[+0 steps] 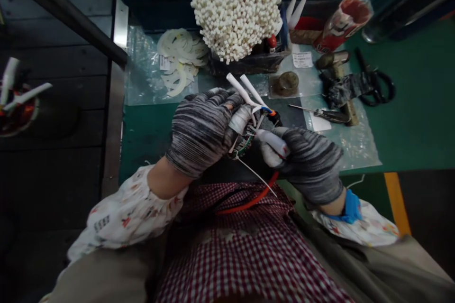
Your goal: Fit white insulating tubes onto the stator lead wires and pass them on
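Both my hands wear grey striped gloves and meet over the near edge of a green table. My left hand is closed around a small wound coil part with white sleeved wires sticking up from it. My right hand is closed too, its white-taped fingertips pinching the wires beside the coil. A thin white strand and an orange wire hang down from the part toward my lap.
A big bundle of white tubes stands behind my hands. A plastic bag of white curved pieces lies at the back left. Scissors, tweezers, a small tape roll and a red-white cup lie to the right.
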A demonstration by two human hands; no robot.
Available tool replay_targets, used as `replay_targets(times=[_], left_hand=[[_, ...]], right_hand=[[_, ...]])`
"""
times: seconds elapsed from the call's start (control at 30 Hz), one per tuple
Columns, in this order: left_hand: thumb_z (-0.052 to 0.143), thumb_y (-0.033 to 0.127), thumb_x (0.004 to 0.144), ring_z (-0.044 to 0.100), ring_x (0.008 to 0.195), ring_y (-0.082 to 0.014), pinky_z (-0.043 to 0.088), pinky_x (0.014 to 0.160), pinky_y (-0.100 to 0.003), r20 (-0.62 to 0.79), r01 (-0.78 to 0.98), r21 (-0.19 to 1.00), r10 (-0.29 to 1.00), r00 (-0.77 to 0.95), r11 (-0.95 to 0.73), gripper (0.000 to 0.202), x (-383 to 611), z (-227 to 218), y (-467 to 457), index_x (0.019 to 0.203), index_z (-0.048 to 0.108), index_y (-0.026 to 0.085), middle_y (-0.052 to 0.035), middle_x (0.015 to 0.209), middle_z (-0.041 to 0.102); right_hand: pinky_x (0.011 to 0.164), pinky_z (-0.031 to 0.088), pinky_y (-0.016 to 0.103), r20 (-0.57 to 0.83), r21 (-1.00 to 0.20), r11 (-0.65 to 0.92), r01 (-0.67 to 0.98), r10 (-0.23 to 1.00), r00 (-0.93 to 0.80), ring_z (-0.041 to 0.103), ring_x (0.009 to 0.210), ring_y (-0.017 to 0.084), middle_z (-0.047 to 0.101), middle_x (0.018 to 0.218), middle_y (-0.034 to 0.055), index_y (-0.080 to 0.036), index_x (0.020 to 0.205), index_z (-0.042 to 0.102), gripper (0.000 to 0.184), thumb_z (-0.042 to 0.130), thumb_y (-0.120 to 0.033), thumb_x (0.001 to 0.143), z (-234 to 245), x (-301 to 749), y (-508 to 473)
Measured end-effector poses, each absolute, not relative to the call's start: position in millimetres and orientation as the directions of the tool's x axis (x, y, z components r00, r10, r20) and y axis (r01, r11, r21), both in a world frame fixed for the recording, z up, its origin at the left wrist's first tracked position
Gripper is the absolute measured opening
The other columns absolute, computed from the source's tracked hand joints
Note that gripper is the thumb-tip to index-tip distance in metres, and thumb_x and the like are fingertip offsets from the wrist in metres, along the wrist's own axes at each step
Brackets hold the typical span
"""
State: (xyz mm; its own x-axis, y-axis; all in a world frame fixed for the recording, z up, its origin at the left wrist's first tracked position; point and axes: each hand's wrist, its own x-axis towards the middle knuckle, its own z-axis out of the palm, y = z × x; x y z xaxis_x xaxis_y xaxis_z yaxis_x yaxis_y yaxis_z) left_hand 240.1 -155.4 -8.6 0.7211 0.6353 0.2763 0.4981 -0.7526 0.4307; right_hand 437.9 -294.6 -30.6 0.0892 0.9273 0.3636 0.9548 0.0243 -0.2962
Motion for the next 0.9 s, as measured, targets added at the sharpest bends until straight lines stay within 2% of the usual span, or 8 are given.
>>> replay_targets(times=[0.23, 0.37, 0.47, 0.53, 0.63, 0.73, 0.83, 0.9], left_hand=[[0.036, 0.046, 0.115, 0.077, 0.112, -0.0348, 0.061, 0.1, -0.051, 0.214, 0.632, 0.325, 0.705, 0.676, -0.704, 0.052, 258.7, -0.9, -151.7, 0.123, 0.081, 0.02, -0.0134, 0.123, 0.082], [0.035, 0.05, 0.116, 0.077, 0.113, -0.0313, 0.062, 0.101, -0.047, 0.305, 0.604, 0.367, 0.705, 0.641, -0.708, 0.055, 255.5, -4.2, -154.4, 0.127, 0.08, 0.02, -0.012, 0.125, 0.082], [0.042, 0.05, 0.115, 0.073, 0.13, -0.0281, 0.058, 0.115, -0.044, 0.321, 0.528, 0.44, 0.676, 0.663, -0.727, 0.048, 243.9, -4.6, -161.2, 0.134, 0.074, 0.019, -0.0108, 0.137, 0.078], [0.052, 0.05, 0.112, 0.066, 0.141, -0.031, 0.053, 0.123, -0.047, 0.303, 0.534, 0.401, 0.658, 0.69, -0.744, 0.049, 234.4, -3.3, -168.3, 0.143, 0.067, 0.015, -0.015, 0.149, 0.071], [0.053, 0.037, 0.111, 0.07, 0.135, -0.0386, 0.061, 0.112, -0.054, 0.284, 0.678, 0.165, 0.693, 0.663, -0.716, 0.049, 222.9, -1.5, -177.7, 0.15, 0.06, 0.009, -0.023, 0.147, 0.07], [0.043, 0.019, 0.109, 0.076, 0.122, -0.038, 0.066, 0.094, -0.049, 0.209, 0.756, 0.008, 0.74, 0.639, -0.654, 0.044, 219.3, -3.2, -180.9, 0.149, 0.059, 0.007, -0.024, 0.138, 0.074], [0.039, 0.013, 0.109, 0.073, 0.128, -0.0353, 0.065, 0.101, -0.049, 0.21, 0.757, 0.082, 0.754, 0.622, -0.648, 0.046, 220.8, -11.5, -179.1, 0.153, 0.052, 0.006, -0.0247, 0.144, 0.07], [0.052, 0.023, 0.108, 0.066, 0.138, -0.0353, 0.059, 0.115, -0.053, 0.259, 0.716, 0.217, 0.746, 0.613, -0.663, 0.05, 221.3, -19.5, -177.2, 0.156, 0.047, 0.008, -0.0241, 0.15, 0.065]], right_hand=[[0.056, 0.036, 0.033, 0.392, -0.294, -0.015, 0.956, 0.91, 0.134, 0.065, 0.061, 0.019, 0.077, 0.074, 0.0032, -0.025, 0.092, 0.082, 0.026, 0.068, -0.047, 0.097, -29.7, 433.2, -294.3], [0.061, 0.052, 0.031, 0.379, -0.524, -0.009, 0.852, 0.893, 0.242, 0.076, 0.071, 0.021, 0.085, 0.088, 0.0037, -0.025, 0.102, 0.083, 0.022, 0.069, -0.041, 0.097, -34.7, 441.9, -305.8], [0.072, 0.064, 0.036, 0.278, -0.745, -0.102, 0.659, 0.851, 0.446, 0.081, 0.08, 0.024, 0.087, 0.095, 0.0039, -0.025, 0.107, 0.081, 0.02, 0.074, -0.041, 0.097, -40.8, 457.0, -312.9], [0.084, 0.068, 0.04, 0.212, -0.833, -0.114, 0.542, 0.838, 0.502, 0.083, 0.093, 0.026, 0.087, 0.105, 0.0036, -0.026, 0.113, 0.08, 0.023, 0.073, -0.043, 0.099, -43.6, 470.2, -309.0], [0.103, 0.065, 0.046, 0.239, -0.861, -0.063, 0.505, 0.826, 0.511, 0.081, 0.112, 0.027, 0.086, 0.121, 0.0043, -0.027, 0.123, 0.079, 0.027, 0.072, -0.042, 0.101, -48.1, 492.3, -282.9], [0.118, 0.057, 0.047, 0.338, -0.837, 0.013, 0.547, 0.799, 0.498, 0.075, 0.126, 0.026, 0.081, 0.135, 0.0084, -0.025, 0.129, 0.076, 0.032, 0.071, -0.038, 0.101, -63.1, 512.7, -239.0], [0.126, 0.049, 0.049, 0.39, -0.829, 0.06, 0.556, 0.775, 0.498, 0.069, 0.135, 0.025, 0.076, 0.143, 0.0116, -0.021, 0.136, 0.07, 0.038, 0.065, -0.037, 0.102, -91.4, 525.9, -197.4], [0.129, 0.045, 0.055, 0.373, -0.826, 0.046, 0.562, 0.792, 0.483, 0.064, 0.142, 0.028, 0.072, 0.147, 0.0139, -0.02, 0.141, 0.066, 0.043, 0.062, -0.039, 0.102, -109.9, 530.2, -180.9]])
